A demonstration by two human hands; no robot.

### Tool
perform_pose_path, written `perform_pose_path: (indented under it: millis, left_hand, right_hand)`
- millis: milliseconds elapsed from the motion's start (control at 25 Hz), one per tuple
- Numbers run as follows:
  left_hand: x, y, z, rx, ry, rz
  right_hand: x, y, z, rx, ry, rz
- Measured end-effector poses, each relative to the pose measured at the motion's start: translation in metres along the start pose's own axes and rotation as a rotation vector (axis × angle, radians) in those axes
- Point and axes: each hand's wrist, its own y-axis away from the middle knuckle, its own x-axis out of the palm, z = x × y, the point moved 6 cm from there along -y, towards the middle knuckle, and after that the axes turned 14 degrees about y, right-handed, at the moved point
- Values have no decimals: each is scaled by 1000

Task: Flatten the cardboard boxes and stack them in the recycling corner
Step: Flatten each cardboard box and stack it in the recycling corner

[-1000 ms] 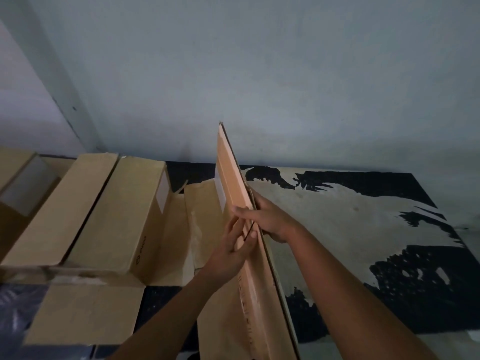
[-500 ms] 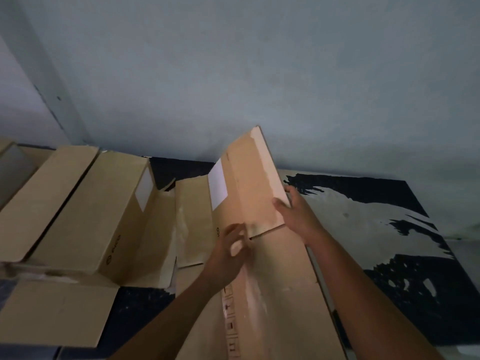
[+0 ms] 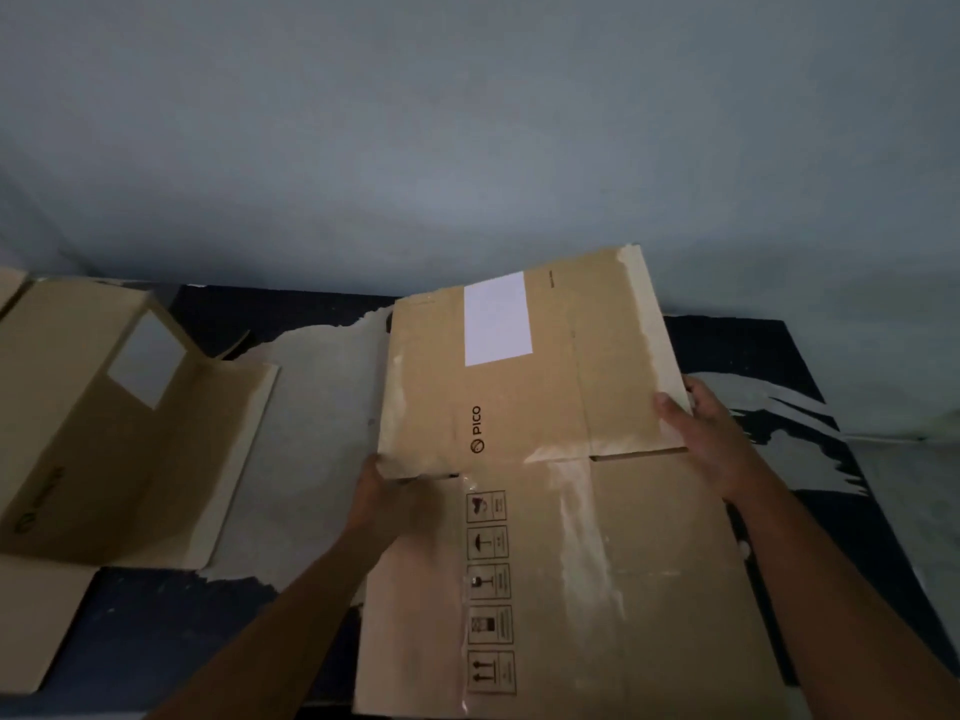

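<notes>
left hand (image 3: pixel 387 498) blurred, open box (image 3: pixel 78 433) cropped left, symbols (image 3: pixel 488 589) unreadable

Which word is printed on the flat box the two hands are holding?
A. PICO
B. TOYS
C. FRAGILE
A: the flat box, held at its edges by the left hand and the right hand, has PICO printed next to a round logo, just below the white label.

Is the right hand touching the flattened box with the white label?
Touching. The head view shows the right hand gripping the flattened box at its right edge, thumb on top.
</notes>
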Motion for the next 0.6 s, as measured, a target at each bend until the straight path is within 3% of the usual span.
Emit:
perform_pose_path:
  millis: [120,400,600]
  left_hand:
    - [45,-2,14,-88,-93,59]
    - [85,-13,28,-225,-423,-58]
    - [87,-24,32,-254,-444,-76]
  right_hand:
    - [-24,-12,-46,28,31,-4]
    - [5,-20,-126,116,207,-32]
    - [26,-19,-144,133,320,-16]
